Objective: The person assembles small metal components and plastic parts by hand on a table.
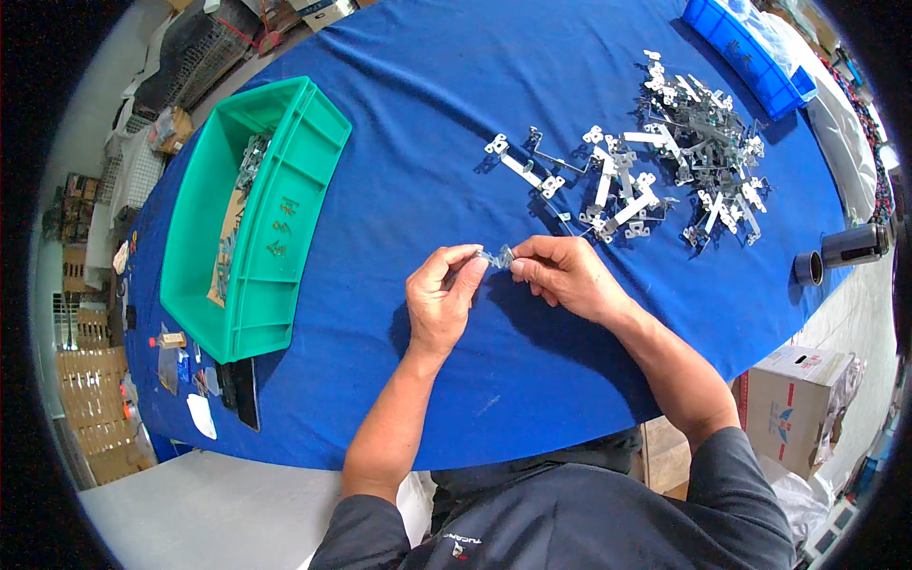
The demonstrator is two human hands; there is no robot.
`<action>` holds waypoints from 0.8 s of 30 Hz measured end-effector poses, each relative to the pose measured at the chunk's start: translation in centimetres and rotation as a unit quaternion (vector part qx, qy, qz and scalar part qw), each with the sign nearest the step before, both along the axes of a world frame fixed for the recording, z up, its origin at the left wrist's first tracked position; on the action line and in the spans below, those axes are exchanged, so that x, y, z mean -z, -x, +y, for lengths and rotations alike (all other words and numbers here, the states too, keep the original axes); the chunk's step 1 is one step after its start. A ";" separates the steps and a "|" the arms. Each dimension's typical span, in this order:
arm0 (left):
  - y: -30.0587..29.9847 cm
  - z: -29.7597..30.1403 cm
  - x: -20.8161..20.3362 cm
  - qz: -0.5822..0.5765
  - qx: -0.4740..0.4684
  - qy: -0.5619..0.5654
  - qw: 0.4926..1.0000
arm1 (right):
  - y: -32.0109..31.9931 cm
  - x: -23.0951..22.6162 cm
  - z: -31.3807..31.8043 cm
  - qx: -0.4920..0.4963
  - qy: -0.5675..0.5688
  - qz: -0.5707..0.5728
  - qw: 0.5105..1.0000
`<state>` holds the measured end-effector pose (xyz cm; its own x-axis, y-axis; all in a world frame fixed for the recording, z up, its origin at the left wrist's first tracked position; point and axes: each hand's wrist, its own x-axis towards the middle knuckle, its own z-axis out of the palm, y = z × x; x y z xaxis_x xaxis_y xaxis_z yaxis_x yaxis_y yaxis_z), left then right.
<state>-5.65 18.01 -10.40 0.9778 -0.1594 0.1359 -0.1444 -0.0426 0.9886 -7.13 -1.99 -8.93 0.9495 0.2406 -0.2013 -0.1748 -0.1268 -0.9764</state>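
Between my hands, above the middle of the blue cloth, is a small shiny metal bracket [495, 256]. My left hand [443, 296] pinches its left end between thumb and fingers. At its right end, the thumb and forefinger of my right hand [567, 276] are closed on it, the other fingers curled beneath. My fingers hide much of its shape. Beyond my right hand lies a heap of similar metal brackets [703, 142], with a few looser ones such as a long bracket [522, 172] at its left side.
A green plastic crate [296, 214] with metal parts inside stands at the left. At the far right is a blue tray [746, 52]; a dark cylindrical flask [853, 247] lies near the right edge. A dark flat device [245, 394] and small items sit by the crate's near end.
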 end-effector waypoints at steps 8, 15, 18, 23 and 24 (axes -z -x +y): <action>0.0 0.1 0.0 0.009 0.006 -0.001 1.000 | 0.0 0.2 0.1 0.009 0.004 -0.014 1.000; -0.1 0.1 0.1 -0.009 0.007 -0.017 1.000 | 0.0 0.3 0.0 0.007 0.005 -0.022 1.000; -0.1 0.3 0.2 -0.002 0.006 -0.018 1.000 | 0.0 0.4 0.1 0.015 0.005 -0.030 0.999; -0.1 0.1 0.1 0.003 0.000 -0.019 1.000 | 0.0 0.6 0.1 0.018 0.010 -0.032 0.999; -0.1 0.1 0.1 0.005 0.000 -0.015 1.000 | 0.0 0.6 0.1 0.020 0.011 -0.029 0.999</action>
